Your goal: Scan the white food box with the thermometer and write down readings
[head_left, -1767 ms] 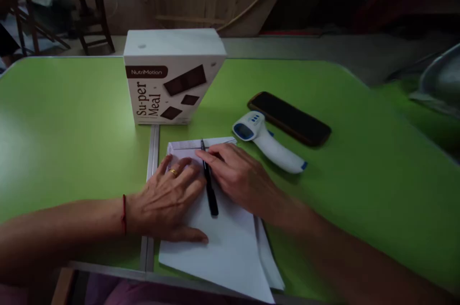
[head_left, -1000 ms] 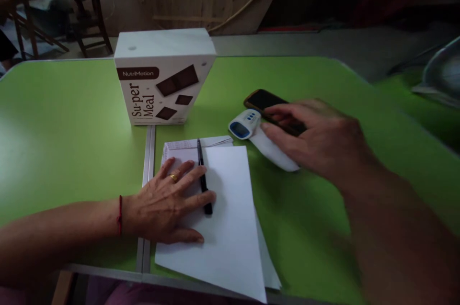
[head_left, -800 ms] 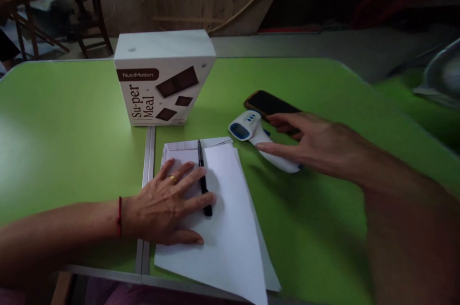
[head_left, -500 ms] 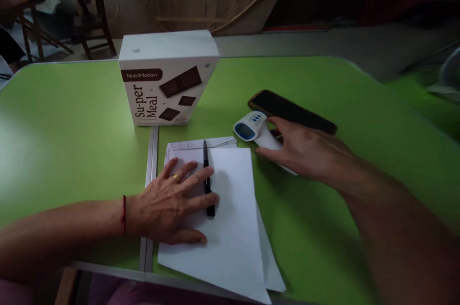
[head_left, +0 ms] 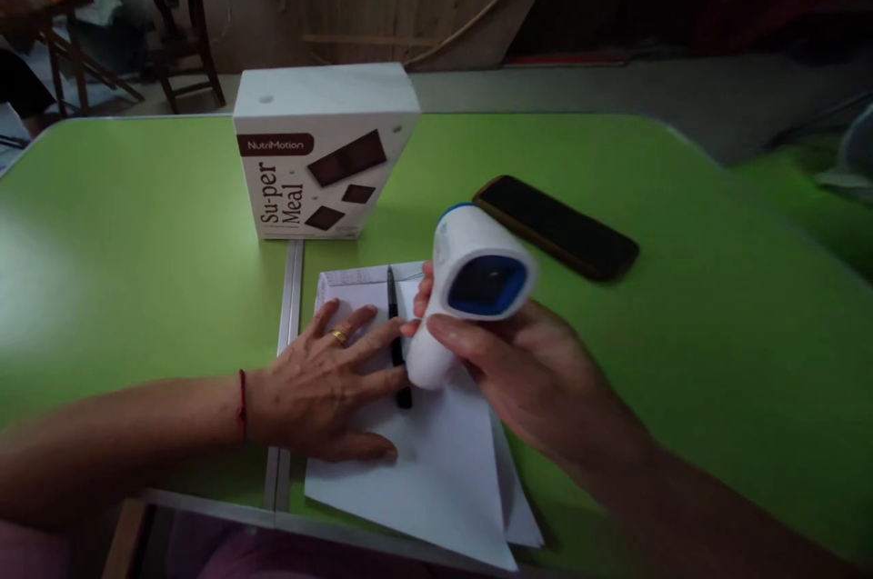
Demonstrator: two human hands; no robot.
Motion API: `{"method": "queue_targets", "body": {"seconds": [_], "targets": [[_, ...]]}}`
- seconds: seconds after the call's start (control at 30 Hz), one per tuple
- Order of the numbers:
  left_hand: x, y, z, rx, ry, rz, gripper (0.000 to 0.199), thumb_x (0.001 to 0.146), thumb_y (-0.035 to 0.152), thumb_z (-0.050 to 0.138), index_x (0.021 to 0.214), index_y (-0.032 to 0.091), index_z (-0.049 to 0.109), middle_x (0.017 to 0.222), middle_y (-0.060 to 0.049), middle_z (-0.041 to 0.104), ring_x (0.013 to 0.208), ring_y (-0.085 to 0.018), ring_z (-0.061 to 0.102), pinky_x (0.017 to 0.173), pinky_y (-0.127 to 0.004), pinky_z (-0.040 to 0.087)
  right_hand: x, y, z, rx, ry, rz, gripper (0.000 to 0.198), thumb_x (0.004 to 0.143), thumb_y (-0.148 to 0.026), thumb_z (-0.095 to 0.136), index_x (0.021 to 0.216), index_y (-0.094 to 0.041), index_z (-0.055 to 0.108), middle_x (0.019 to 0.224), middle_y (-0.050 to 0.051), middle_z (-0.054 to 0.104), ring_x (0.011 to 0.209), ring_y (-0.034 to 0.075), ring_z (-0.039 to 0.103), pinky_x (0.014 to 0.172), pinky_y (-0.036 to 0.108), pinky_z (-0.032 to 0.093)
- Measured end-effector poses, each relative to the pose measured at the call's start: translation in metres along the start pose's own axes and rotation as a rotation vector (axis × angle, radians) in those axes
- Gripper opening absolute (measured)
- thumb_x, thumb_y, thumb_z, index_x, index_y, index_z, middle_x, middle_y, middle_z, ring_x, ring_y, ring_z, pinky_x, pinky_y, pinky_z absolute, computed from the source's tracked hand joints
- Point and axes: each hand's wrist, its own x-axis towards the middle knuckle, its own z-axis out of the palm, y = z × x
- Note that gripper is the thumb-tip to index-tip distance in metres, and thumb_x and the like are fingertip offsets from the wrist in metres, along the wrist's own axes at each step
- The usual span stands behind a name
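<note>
My right hand (head_left: 538, 370) is wrapped round the handle of a white infrared thermometer (head_left: 470, 252) with a blue-rimmed screen, raised over the papers with the screen side towards me. My left hand (head_left: 334, 384) lies flat with fingers spread on white sheets of paper (head_left: 436, 479). A black pen (head_left: 396, 334) rests on the top sheet, by the left fingertips; its lower part is partly covered by them. Writing shows along the paper's upper left edge. Beyond the thermometer, a dark phone (head_left: 559, 229) in a brown-edged case lies on the table.
A white "Su-per Meal" box (head_left: 327, 161) stands upright behind the papers. The green table (head_left: 136, 270) has a metal seam (head_left: 290, 297) left of the sheets. A wooden chair (head_left: 184, 43) and a small wooden table (head_left: 61, 6) stand in the background.
My right hand has picked the thermometer up off the table, brought it left above the papers and turned it upright. The left hand, pen and papers stay nearly where they were.
</note>
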Motion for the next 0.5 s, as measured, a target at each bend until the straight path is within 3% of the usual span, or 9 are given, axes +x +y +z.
{"method": "queue_targets", "body": {"seconds": [0.13,0.23,0.3,0.33,0.4,0.47,0.5], "targets": [[-0.002,-0.001,-0.002,-0.009,-0.012,-0.013,0.07,0.082,0.068,0.056,0.136,0.024,0.047,0.152,-0.019,0.031,0.137,-0.045,0.032,0.107,-0.071,0.024,0.015,0.023,-0.002,0.075,0.176,0.139,0.035,0.069,-0.047,0.075,0.086,-0.021,0.06,0.077,-0.002,0.061,0.068,0.012,0.056,0.064,0.027,0.048],[-0.002,0.0,-0.005,-0.01,0.035,0.012,0.069,0.083,0.071,0.052,0.133,0.023,0.048,0.15,-0.019,0.032,0.133,-0.044,0.036,0.105,-0.069,0.028,0.024,0.029,0.002,0.09,0.183,0.179,0.039,0.068,-0.051,0.074,0.086,-0.02,0.057,0.072,-0.003,0.059,0.062,0.012,0.055,0.059,0.026,0.047],[-0.001,-0.001,-0.011,-0.038,0.152,0.046,0.065,0.086,0.069,0.05,0.128,0.02,0.05,0.141,-0.019,0.04,0.123,-0.036,0.048,0.101,-0.058,0.04,0.026,0.03,0.006,0.066,0.156,0.204,0.039,0.071,-0.054,0.069,0.084,-0.019,0.056,0.067,-0.002,0.06,0.059,0.013,0.056,0.056,0.026,0.046],[0.0,-0.002,-0.016,-0.062,0.26,0.062,0.061,0.087,0.068,0.05,0.124,0.02,0.05,0.132,-0.017,0.045,0.113,-0.031,0.053,0.096,-0.05,0.046,0.026,0.03,0.008,0.053,0.144,0.218,0.038,0.073,-0.054,0.067,0.083,-0.019,0.056,0.066,-0.001,0.06,0.058,0.013,0.056,0.055,0.027,0.046],[0.002,-0.012,-0.027,-0.075,0.595,0.028,0.048,0.088,0.062,0.053,0.114,0.021,0.049,0.111,-0.01,0.049,0.096,-0.022,0.054,0.083,-0.039,0.051,0.026,0.03,0.01,0.071,0.144,0.247,0.036,0.075,-0.053,0.065,0.08,-0.019,0.055,0.062,-0.001,0.059,0.057,0.014,0.056,0.055,0.027,0.046],[0.002,-0.032,-0.041,-0.011,0.989,-0.123,0.044,0.086,0.06,0.057,0.111,0.026,0.045,0.104,-0.006,0.043,0.097,-0.021,0.05,0.083,-0.039,0.049,0.025,0.032,0.011,0.144,0.147,0.271,0.033,0.076,-0.05,0.064,0.081,-0.019,0.054,0.063,-0.002,0.058,0.057,0.014,0.057,0.056,0.028,0.049],[0.001,-0.046,-0.048,0.038,1.125,-0.235,0.048,0.084,0.063,0.058,0.113,0.028,0.042,0.109,-0.006,0.041,0.104,-0.024,0.047,0.088,-0.044,0.047,0.025,0.034,0.01,0.176,0.144,0.271,0.031,0.076,-0.049,0.064,0.082,-0.02,0.054,0.064,-0.002,0.058,0.058,0.013,0.057,0.057,0.028,0.05]]}}
